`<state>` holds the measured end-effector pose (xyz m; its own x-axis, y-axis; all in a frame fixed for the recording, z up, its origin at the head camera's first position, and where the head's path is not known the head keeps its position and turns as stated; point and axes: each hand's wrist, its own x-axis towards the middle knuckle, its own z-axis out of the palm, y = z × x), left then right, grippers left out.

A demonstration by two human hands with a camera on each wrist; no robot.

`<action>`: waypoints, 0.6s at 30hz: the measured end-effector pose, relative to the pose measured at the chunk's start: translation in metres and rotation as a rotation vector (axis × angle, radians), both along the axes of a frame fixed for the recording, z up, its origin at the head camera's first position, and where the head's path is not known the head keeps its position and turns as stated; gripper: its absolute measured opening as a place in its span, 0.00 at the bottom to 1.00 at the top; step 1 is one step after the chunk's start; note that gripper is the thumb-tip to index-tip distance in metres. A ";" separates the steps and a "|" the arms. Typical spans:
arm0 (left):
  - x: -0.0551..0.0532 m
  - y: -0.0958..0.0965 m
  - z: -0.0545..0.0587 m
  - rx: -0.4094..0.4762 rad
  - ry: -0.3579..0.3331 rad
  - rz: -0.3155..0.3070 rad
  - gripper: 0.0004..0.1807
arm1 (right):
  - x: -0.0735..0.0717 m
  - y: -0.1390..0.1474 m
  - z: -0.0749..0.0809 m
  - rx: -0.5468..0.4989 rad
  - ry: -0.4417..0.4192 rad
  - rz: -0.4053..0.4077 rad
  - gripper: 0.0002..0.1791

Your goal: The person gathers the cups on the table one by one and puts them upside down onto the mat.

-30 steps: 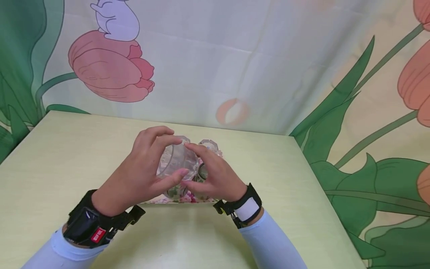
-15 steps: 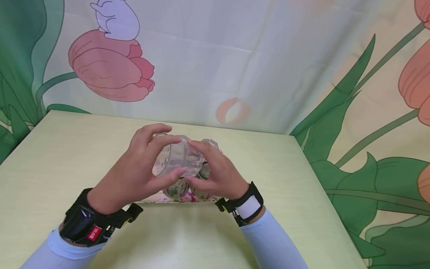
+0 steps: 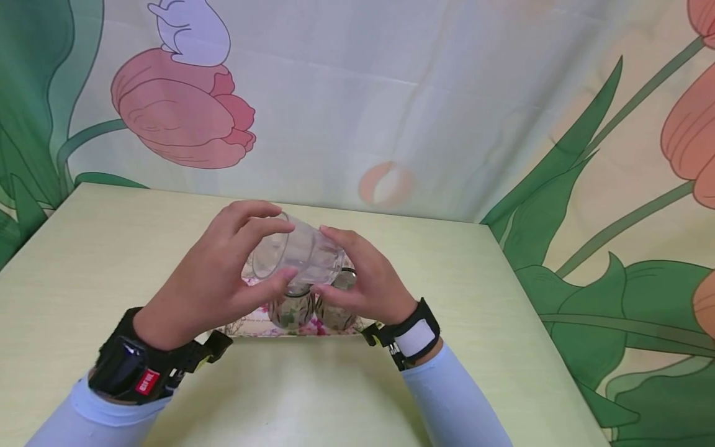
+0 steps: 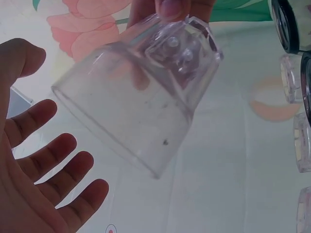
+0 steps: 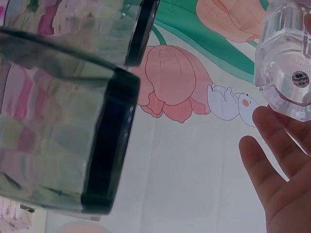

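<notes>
A clear faceted plastic cup (image 3: 304, 248) lies tilted in the air, its wide mouth towards the left. My right hand (image 3: 371, 282) pinches its narrower base between thumb and fingers; in the left wrist view, fingertips (image 4: 171, 8) press on that end. My left hand (image 3: 215, 273) stands around the mouth end with its fingers spread. The left wrist view shows its fingers (image 4: 53, 150) apart from the cup (image 4: 121, 107). Below the cup stand two greenish, dark-rimmed glass vessels (image 3: 292, 310), (image 3: 337, 307), partly hidden by the cup and right hand.
A floral-patterned tray or board (image 3: 251, 326) lies under the glass vessels on the pale table (image 3: 301, 385). Further clear faceted pieces (image 4: 302, 141) appear at the edge of the left wrist view. A printed curtain (image 3: 335, 105) hangs behind the table.
The cup has risen slightly and shifted right with my right hand, its tilt changing. My left hand has drawn a little to the left, showing more of the cup and the vessels below.
</notes>
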<state>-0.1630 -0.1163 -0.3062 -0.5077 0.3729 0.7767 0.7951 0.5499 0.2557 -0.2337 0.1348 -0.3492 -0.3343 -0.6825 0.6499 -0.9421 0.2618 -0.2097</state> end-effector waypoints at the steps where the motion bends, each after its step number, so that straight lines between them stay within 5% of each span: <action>1: 0.000 -0.001 0.000 0.003 0.004 0.001 0.30 | 0.000 0.001 0.000 0.006 -0.007 -0.009 0.46; 18: 0.000 -0.008 -0.003 0.006 -0.019 0.021 0.24 | -0.007 0.004 -0.008 0.040 -0.043 -0.069 0.46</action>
<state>-0.1632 -0.1240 -0.3089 -0.5300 0.3570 0.7692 0.7784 0.5647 0.2742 -0.2411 0.1390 -0.3570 -0.4088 -0.6821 0.6063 -0.9117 0.3351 -0.2378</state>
